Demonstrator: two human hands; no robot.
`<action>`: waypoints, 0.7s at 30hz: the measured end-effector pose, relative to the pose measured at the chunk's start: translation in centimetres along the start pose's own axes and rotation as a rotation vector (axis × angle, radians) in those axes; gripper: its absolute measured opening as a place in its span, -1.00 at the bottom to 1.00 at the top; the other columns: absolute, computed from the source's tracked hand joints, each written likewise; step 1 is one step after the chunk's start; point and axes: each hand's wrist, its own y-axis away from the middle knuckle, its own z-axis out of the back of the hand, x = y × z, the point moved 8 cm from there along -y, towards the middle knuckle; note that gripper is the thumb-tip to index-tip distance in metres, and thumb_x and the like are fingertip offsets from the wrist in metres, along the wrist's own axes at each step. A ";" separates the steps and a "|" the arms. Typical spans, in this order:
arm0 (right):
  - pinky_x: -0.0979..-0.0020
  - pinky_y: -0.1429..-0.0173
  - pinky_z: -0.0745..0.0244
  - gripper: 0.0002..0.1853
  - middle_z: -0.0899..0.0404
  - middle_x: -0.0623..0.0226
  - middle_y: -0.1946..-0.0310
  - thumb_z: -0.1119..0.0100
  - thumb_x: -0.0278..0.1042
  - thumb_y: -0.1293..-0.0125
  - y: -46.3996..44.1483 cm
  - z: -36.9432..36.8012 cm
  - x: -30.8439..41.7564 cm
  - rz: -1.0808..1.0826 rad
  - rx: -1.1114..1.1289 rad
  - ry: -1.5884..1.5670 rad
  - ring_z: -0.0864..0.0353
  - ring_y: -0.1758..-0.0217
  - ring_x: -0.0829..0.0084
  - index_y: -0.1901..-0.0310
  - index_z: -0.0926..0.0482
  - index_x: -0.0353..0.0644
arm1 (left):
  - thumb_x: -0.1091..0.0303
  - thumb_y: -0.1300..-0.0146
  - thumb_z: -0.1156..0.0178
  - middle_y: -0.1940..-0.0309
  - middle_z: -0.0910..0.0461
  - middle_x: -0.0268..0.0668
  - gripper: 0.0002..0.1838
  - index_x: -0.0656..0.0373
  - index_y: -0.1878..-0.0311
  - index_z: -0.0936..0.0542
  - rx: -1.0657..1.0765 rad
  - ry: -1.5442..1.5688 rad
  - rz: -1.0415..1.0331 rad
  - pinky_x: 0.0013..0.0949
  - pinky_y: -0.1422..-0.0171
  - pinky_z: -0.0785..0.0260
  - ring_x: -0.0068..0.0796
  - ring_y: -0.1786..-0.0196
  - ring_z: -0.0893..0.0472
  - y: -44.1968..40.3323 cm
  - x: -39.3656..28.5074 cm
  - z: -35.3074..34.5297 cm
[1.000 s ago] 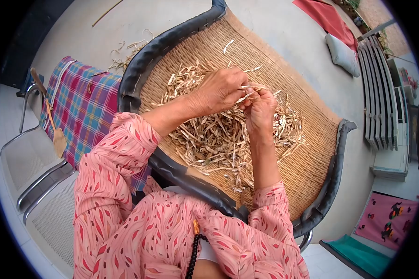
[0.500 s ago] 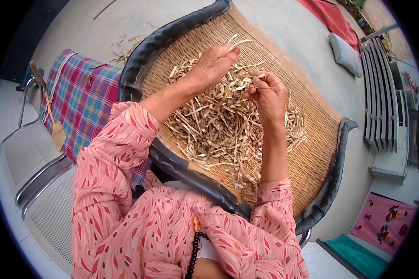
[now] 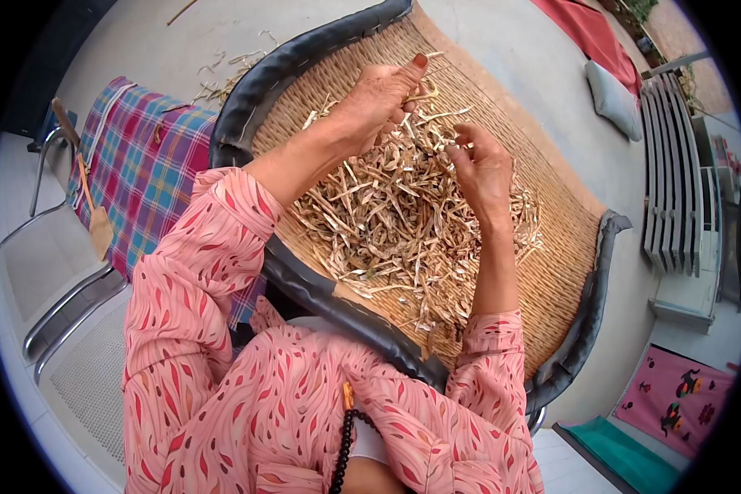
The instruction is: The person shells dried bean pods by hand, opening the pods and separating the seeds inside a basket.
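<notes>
A woven tray [image 3: 552, 305] with a dark padded rim lies in front of me, bearing a heap of dry, pale brown pods or husks [image 3: 395, 214]. Above the far left part of the heap, my left hand [image 3: 380, 100] is closed on a pale dry strip [image 3: 424, 95], thumb pointing away. To its right, over the heap's edge, my right hand [image 3: 483, 169] has its fingers curled and apart, with nothing visible between them.
On the left are metal chairs [image 3: 53, 263], a plaid cloth [image 3: 144, 165] and a wooden-handled tool [image 3: 100, 230]. Scraps lie on the floor beyond the rim. At right are a grey cushion [image 3: 613, 99], stacked slats [image 3: 671, 173] and a pink patterned cloth [image 3: 675, 395].
My hands were together over the heap, then parted. My left hand moved up and left with a strip. My right hand moved slightly right and down and let go of the pale pieces.
</notes>
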 end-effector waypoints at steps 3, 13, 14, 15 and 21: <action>0.42 0.43 -0.44 -0.58 -0.54 0.34 0.39 -0.34 -0.19 -0.02 1.4 -2.5 1.3 0.143 0.044 0.406 -0.49 0.50 0.46 0.07 -0.48 -0.09 | -0.16 0.00 -0.30 0.69 -0.29 -0.56 -0.48 0.16 0.37 -0.45 0.048 -0.070 -0.037 -0.71 0.76 0.04 -0.85 0.74 -0.17 -0.8 -0.3 -0.2; 0.59 0.51 -0.37 -0.96 -0.58 0.38 0.52 -0.17 -0.51 -0.18 0.6 -1.5 -2.5 -0.254 0.013 -0.749 -0.47 0.56 0.62 0.34 -0.56 -0.27 | 0.21 -0.25 -0.15 0.62 -0.41 -0.49 -0.76 0.23 0.31 -0.52 0.007 -0.028 0.114 -0.68 0.76 0.11 -0.85 0.73 -0.12 -0.6 1.4 0.5; 0.64 0.51 -0.37 -0.96 -0.57 0.36 0.52 -0.15 -0.52 -0.20 0.5 -1.1 -2.3 -0.313 0.035 -0.879 -0.47 0.56 0.64 0.34 -0.55 -0.29 | 0.23 -0.25 -0.16 0.59 -0.44 -0.47 -0.77 0.23 0.30 -0.53 0.027 -0.054 0.107 -0.69 0.75 0.12 -0.85 0.73 -0.13 -0.4 1.3 0.1; 0.68 0.52 -0.37 -0.95 -0.57 0.34 0.51 -0.13 -0.53 -0.22 0.6 -1.0 -2.1 -0.373 0.057 -1.010 -0.48 0.56 0.65 0.34 -0.54 -0.31 | 0.25 -0.24 -0.16 0.57 -0.48 -0.45 -0.79 0.23 0.28 -0.53 0.047 -0.080 0.101 -0.69 0.75 0.12 -0.85 0.73 -0.14 -0.3 1.3 -0.3; 0.68 0.53 -0.40 -0.93 -0.56 0.36 0.51 -0.15 -0.48 -0.24 0.5 -1.5 -0.4 -0.386 0.055 -1.447 -0.49 0.56 0.65 0.33 -0.50 -0.28 | 0.42 -0.13 -0.25 0.51 -0.54 -0.38 -0.88 0.30 0.35 -0.59 0.332 -0.222 -0.162 -0.56 0.46 -0.31 -0.70 0.49 -0.46 1.1 0.9 -4.3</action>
